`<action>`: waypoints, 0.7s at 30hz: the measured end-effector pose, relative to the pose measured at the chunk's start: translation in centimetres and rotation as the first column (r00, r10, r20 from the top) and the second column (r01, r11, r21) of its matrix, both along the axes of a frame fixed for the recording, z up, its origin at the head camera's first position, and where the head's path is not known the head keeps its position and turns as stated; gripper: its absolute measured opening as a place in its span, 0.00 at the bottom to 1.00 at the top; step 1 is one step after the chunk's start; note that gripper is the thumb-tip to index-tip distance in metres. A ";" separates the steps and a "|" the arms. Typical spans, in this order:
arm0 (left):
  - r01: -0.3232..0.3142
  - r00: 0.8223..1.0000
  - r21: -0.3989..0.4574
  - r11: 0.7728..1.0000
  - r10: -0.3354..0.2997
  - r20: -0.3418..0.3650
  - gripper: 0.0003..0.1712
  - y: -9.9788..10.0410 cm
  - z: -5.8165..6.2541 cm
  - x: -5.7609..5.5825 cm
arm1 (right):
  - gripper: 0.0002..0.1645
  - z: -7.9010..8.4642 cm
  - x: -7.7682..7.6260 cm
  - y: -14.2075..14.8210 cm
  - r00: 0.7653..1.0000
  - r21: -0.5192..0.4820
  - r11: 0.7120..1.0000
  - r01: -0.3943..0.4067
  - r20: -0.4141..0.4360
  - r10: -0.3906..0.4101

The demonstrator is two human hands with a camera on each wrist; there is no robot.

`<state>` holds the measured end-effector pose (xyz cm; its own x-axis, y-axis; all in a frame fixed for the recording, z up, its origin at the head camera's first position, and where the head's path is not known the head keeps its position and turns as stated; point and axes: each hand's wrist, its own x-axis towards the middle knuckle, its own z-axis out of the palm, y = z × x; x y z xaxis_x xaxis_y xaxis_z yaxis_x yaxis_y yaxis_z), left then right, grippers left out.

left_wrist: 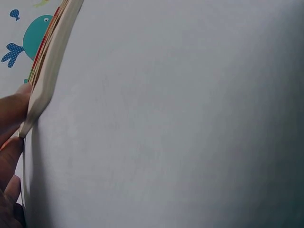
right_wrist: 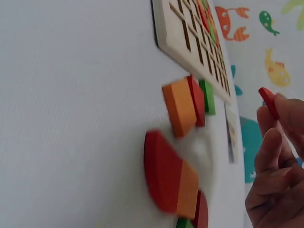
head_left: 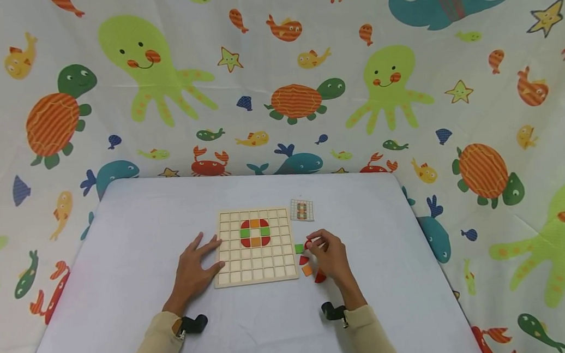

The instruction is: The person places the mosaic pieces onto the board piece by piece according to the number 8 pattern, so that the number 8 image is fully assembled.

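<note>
A square wooden grid board (head_left: 256,266) lies on the table. Near its top centre, red, orange and green pieces (head_left: 254,223) form a ring around one bare cell. My left hand (head_left: 194,267) is at the board's left edge, fingers spread and fingertips touching the frame. Between thumb and fingertips my right hand (head_left: 331,256) pinches a red piece (right_wrist: 269,102) with a curved edge, raised above the table just right of the board. Below it lie a green square (head_left: 299,248), a small red piece (head_left: 303,260), an orange square (head_left: 307,270) and a larger red piece (right_wrist: 161,175).
A small pattern card (head_left: 302,210), printed with a grid and a coloured figure, lies beyond the board's upper right corner. Further loose pieces, one orange (right_wrist: 188,190), are bunched beside the large red one. A white cloth covers the table (head_left: 273,330); a sea-animal curtain (head_left: 274,62) hangs behind.
</note>
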<state>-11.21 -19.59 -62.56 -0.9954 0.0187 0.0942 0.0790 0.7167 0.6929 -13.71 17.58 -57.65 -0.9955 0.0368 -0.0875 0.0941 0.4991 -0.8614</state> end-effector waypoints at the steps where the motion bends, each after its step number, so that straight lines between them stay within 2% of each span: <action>1: 0.000 1.000 0.000 1.000 0.000 0.002 0.36 0.0 -0.1 0.0 | 0.08 0.1 0.0 -0.3 1.000 -0.016 1.000 0.007 -0.003 -0.007; 5: -0.001 1.000 0.004 1.000 0.001 0.008 0.36 -0.1 -0.2 -0.1 | 0.08 0.5 0.0 -2.0 1.000 -0.051 0.998 0.024 0.002 -0.024; 9: -0.005 1.000 0.009 1.000 0.005 0.011 0.36 -0.1 -0.3 -0.1 | 0.09 0.5 -0.3 -4.1 1.000 -0.051 0.999 -0.002 -0.026 0.001; 14: -0.003 1.000 0.004 1.000 0.003 0.014 0.36 -0.1 -0.4 -0.2 | 0.08 0.3 -0.5 -7.1 0.997 -0.020 0.998 -0.054 -0.052 0.053; 21: -0.003 1.000 0.013 1.000 0.003 0.007 0.36 -0.1 -0.3 -0.1 | 0.08 -0.6 -0.8 -11.5 0.992 0.053 0.991 -0.122 -0.032 0.124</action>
<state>-11.28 -19.74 -62.88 -0.9960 0.0146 0.0877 0.0722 0.7078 0.7027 -14.50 6.11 -58.20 -0.9952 -0.0827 -0.0531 -0.0010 0.5486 -0.8361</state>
